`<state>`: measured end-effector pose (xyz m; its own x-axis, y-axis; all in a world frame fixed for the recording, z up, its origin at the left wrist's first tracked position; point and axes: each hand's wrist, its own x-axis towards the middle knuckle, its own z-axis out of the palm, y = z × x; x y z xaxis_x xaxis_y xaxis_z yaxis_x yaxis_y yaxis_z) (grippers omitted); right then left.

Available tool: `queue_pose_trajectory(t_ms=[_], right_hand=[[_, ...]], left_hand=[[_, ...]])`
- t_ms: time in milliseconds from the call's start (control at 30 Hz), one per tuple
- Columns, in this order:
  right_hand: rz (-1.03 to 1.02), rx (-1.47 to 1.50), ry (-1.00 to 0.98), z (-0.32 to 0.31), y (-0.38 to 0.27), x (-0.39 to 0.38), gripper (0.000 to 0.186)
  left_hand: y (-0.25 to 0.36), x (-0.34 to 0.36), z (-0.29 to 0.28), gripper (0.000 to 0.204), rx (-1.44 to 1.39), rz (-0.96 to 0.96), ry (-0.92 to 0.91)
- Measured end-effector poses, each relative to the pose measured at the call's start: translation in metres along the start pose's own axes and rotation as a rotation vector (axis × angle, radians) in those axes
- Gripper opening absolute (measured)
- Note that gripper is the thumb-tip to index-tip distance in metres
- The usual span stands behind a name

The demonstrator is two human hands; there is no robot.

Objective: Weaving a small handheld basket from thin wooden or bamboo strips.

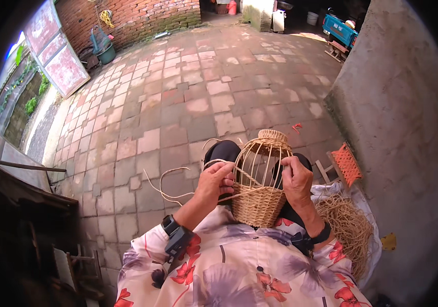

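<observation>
A half-woven wicker basket [257, 209] rests in my lap, between my knees. Its lower part is tightly woven, while bare upright ribs curve in to a narrow woven neck [272, 135] at the far end. At the left side, my left hand [214, 182] is closed, pinching a pale weaving strand [246, 175] that crosses the ribs. Long loose ends of strand trail out to the left over the paving. My right hand [297, 179] is closed on the basket's right side, by the outer ribs; its fingertips are partly hidden.
A heap of loose strands [345, 225] lies on a white sheet [377, 240] at my right. Near it stands a small stool with an orange woven seat [346, 165], beside the grey wall [398, 112]. Dark wooden furniture is at lower left. A blue cart [340, 30] stands far right.
</observation>
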<state>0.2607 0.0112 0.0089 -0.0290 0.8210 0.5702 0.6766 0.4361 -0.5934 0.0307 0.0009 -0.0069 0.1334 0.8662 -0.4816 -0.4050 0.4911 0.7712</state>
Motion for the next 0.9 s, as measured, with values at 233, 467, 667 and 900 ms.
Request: queue_pose_trajectory(t_ms=[233, 467, 667, 900], right_hand=[[0.044, 0.073, -0.005, -0.006, 0.006, -0.001, 0.015], [-0.041, 0.079, 0.048, -0.003, 0.013, -0.005, 0.011], [-0.065, 0.071, 0.080, 0.001, 0.009, -0.011, 0.015], [-0.038, 0.098, 0.055, 0.002, 0.009, -0.010, 0.014]], left_hand=[[0.016, 0.018, 0.022, 0.019, 0.520, 0.479, -0.001], [0.024, 0.008, 0.036, 0.030, 0.689, 0.578, 0.116], [0.013, 0.017, 0.035, 0.032, 1.023, 0.796, 0.132], [0.002, 0.009, 0.036, 0.049, 1.605, 0.868, 0.190]])
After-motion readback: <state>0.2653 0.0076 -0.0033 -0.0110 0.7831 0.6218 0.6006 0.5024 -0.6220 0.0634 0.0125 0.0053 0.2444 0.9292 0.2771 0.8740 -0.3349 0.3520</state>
